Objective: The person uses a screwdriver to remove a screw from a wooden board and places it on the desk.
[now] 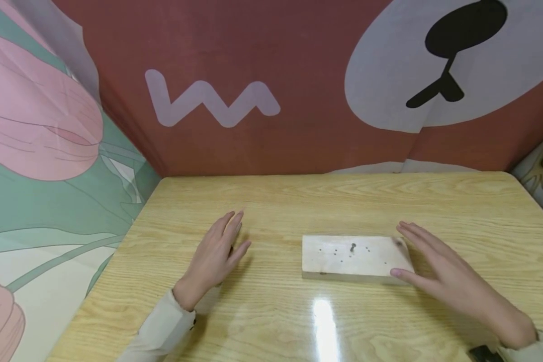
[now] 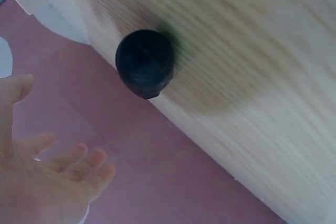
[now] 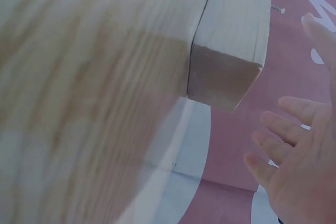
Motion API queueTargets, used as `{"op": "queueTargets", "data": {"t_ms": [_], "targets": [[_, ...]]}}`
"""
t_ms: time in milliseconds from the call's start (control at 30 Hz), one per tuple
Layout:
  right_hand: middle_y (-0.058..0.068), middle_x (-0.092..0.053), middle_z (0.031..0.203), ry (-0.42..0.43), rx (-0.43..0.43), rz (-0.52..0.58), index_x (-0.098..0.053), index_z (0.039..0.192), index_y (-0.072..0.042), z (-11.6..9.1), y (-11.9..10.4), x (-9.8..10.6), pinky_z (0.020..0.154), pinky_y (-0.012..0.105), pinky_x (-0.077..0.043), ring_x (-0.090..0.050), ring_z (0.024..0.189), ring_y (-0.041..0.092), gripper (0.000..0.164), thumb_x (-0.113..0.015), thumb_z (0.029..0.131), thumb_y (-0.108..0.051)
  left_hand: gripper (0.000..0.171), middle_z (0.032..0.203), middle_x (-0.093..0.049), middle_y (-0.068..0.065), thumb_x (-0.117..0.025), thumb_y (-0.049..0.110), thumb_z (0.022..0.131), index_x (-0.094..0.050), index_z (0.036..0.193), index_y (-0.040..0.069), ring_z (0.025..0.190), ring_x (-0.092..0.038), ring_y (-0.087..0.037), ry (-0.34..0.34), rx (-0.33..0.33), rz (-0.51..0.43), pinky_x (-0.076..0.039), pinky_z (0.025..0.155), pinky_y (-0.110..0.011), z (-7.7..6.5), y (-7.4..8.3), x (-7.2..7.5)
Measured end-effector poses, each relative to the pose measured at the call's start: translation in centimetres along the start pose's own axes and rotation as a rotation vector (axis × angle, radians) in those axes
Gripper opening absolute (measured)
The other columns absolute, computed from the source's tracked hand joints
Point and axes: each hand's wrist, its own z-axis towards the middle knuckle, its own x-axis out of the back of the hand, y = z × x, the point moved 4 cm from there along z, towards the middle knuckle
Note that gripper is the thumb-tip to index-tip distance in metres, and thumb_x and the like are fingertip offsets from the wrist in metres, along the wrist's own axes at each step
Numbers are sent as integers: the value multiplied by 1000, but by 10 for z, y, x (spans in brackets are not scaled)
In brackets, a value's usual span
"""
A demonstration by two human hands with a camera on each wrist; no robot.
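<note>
A pale wooden block point(image 1: 330, 266) lies on the table, and a nail-like metal fastener point(image 1: 353, 247) sticks up from its top among several small dark holes. My right hand point(image 1: 452, 276) is at the block's right end with its fingers spread, thumb tip overlapping the near corner in the head view. The right wrist view shows the block's end face point(image 3: 220, 77) beside that hand's fingers. To the left of the block, my left hand point(image 1: 212, 256) has its fingers extended and grips nothing. Near it, a dark rounded thing point(image 2: 144, 62) shows in the left wrist view, mostly hidden in the head view.
The wood-grain table point(image 1: 271, 211) reaches back to a reddish printed wall hanging point(image 1: 253, 151). Another printed sheet with pink flowers point(image 1: 36, 120) borders the left side. A bright reflection shows on the tabletop in front of the block.
</note>
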Motion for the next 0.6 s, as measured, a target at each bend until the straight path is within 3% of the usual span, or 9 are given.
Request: {"op": "queueTargets", "data": {"t_ms": [267, 600], "targets": [[19, -29, 160, -82, -29, -18, -30, 156, -18, 1, 2, -4, 99, 76, -31, -29, 143, 49, 84, -74, 89, -42, 64, 144, -50, -23, -64, 34, 97, -40, 150, 5, 133, -49, -38, -35, 13, -28, -44, 109, -54, -4, -4, 2], [18, -35, 157, -132, -52, -16, -35, 154, -17, 1, 2, -9, 98, 70, -37, -35, 140, 48, 80, -72, 89, -46, 62, 143, -52, -20, -66, 31, 97, -43, 148, 4, 130, -53, -37, -108, 14, -83, -48, 105, -53, -11, -9, -1]]}}
